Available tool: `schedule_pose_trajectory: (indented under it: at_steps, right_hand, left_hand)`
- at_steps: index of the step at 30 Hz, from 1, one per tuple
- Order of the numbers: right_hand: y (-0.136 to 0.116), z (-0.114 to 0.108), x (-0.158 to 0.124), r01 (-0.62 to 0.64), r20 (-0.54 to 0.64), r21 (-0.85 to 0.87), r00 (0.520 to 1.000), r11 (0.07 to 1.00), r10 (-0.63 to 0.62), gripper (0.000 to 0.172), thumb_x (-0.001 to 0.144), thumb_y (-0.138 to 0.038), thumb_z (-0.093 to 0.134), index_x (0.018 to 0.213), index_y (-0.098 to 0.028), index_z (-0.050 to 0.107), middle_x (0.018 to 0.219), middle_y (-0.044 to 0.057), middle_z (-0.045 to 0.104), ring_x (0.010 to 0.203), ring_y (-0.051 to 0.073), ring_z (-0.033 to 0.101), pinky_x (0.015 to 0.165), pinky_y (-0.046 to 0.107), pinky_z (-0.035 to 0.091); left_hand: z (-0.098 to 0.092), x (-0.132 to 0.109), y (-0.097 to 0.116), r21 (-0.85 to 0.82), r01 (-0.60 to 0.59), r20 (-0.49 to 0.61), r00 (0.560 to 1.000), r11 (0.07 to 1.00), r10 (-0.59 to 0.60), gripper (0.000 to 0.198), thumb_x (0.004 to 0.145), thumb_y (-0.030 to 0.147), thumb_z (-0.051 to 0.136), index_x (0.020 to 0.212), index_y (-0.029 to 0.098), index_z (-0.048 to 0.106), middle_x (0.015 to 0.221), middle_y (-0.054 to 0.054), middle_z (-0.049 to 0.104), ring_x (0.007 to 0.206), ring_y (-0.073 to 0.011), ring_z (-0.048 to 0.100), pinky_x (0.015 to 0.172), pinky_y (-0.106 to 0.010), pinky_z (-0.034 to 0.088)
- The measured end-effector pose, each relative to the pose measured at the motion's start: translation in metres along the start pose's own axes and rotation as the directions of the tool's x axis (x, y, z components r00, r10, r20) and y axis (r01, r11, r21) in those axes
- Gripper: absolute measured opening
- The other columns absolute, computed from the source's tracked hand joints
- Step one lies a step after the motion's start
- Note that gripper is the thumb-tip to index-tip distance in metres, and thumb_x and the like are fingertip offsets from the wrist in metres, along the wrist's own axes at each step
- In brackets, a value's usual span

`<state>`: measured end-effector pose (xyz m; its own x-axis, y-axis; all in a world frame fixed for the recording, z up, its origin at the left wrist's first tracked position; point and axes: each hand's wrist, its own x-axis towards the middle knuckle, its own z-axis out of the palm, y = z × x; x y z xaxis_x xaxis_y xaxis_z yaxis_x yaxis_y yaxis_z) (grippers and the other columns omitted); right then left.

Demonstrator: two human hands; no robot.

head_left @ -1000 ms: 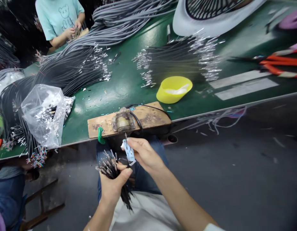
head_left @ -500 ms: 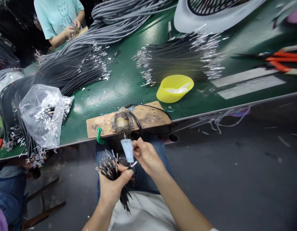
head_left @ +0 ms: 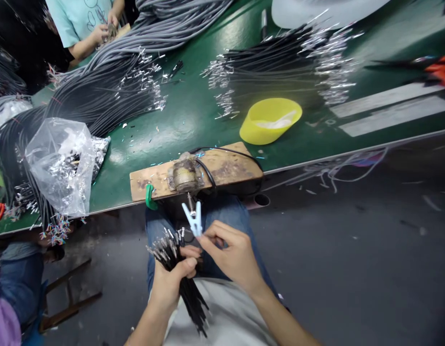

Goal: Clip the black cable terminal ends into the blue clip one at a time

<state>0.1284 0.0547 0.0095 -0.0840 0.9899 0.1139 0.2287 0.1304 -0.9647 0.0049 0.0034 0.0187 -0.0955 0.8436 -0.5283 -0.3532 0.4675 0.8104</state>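
Note:
My left hand (head_left: 171,283) is closed round a bundle of thin black wires (head_left: 174,254) with bare metal tips, held over my lap. My right hand (head_left: 234,257) reaches in from the right, its fingertips pinching at the top of the bundle just below a pale blue clothespin (head_left: 193,218) that stands up with its jaws apart. Right above the clothespin a small metal device (head_left: 184,176) is fixed on a wooden board (head_left: 229,169) at the table edge.
The green table (head_left: 193,115) carries piles of grey and black cables (head_left: 110,91), a clear plastic bag (head_left: 60,161) of metal terminals, a yellow bowl (head_left: 271,120) and a shorter wire bundle (head_left: 280,62). Another person in a teal shirt (head_left: 76,19) works at the far left.
My right hand has come down from the device on the board to the top of the wire bundle. The clothespin has turned from flat-on to jaws-up. The view has tilted slightly downward.

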Motion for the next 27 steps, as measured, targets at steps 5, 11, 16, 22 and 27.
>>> schedule_pose_trajectory:
  at_steps: [5, 11, 16, 22, 27]
  right_hand:
    - [-0.007, -0.001, 0.002, 0.121, 0.219, 0.069, 0.967, 0.99, -0.133, 0.021, 0.081, -0.03, 0.056, 0.063, -0.019, 0.056, 0.064, 0.002, 0.056, 0.066, 0.015, 0.049, 0.059, 0.027, 0.04]
    - [-0.012, 0.001, 0.0, 0.18, 0.083, 0.025, 0.98, 0.983, -0.181, 0.03, 0.083, -0.019, 0.049, 0.054, -0.019, 0.045, 0.054, -0.002, 0.043, 0.057, 0.014, 0.041, 0.057, 0.028, 0.035]
    - [-0.008, 0.011, -0.009, 0.084, -0.028, 0.187, 0.996, 0.979, -0.08, 0.025, 0.082, -0.021, 0.05, 0.058, -0.019, 0.052, 0.06, 0.0, 0.048, 0.06, 0.015, 0.044, 0.056, 0.028, 0.035]
    - [0.015, 0.014, -0.016, -0.304, 0.279, 0.539, 0.944, 0.786, 0.174, 0.032, 0.083, -0.043, 0.049, 0.066, -0.017, 0.06, 0.069, 0.004, 0.052, 0.065, 0.017, 0.05, 0.058, 0.03, 0.041]
    - [0.008, 0.005, -0.008, -0.231, 0.253, 0.506, 0.961, 0.831, 0.113, 0.026, 0.077, -0.043, 0.058, 0.071, -0.017, 0.06, 0.071, 0.003, 0.052, 0.067, 0.015, 0.05, 0.058, 0.026, 0.041]
  left_hand:
    - [-0.001, -0.002, 0.001, 0.023, 0.036, 0.045, 0.998, 0.999, -0.037, 0.03, 0.055, 0.033, 0.077, 0.073, 0.012, 0.067, 0.056, 0.0, 0.054, 0.05, -0.0085, 0.044, 0.049, -0.024, 0.039]
    - [0.001, 0.001, -0.004, 0.034, -0.013, -0.037, 0.999, 0.999, 0.015, 0.032, 0.061, 0.041, 0.073, 0.072, 0.014, 0.061, 0.049, 0.003, 0.051, 0.045, -0.0086, 0.045, 0.049, -0.025, 0.038]
    - [0.002, 0.003, -0.004, -0.006, -0.028, -0.017, 0.999, 1.0, 0.028, 0.033, 0.062, 0.044, 0.072, 0.065, 0.015, 0.056, 0.043, 0.003, 0.049, 0.041, -0.0074, 0.043, 0.046, -0.024, 0.034]
    - [0.002, 0.004, 0.001, -0.053, 0.038, 0.09, 0.995, 0.998, -0.033, 0.039, 0.06, 0.049, 0.071, 0.063, 0.016, 0.051, 0.039, 0.005, 0.044, 0.033, -0.0058, 0.039, 0.038, -0.022, 0.03]
    - [0.003, 0.005, 0.005, -0.057, 0.1, 0.121, 0.988, 0.993, -0.092, 0.041, 0.059, 0.05, 0.072, 0.063, 0.015, 0.051, 0.046, 0.004, 0.043, 0.033, -0.0025, 0.033, 0.033, -0.02, 0.026]
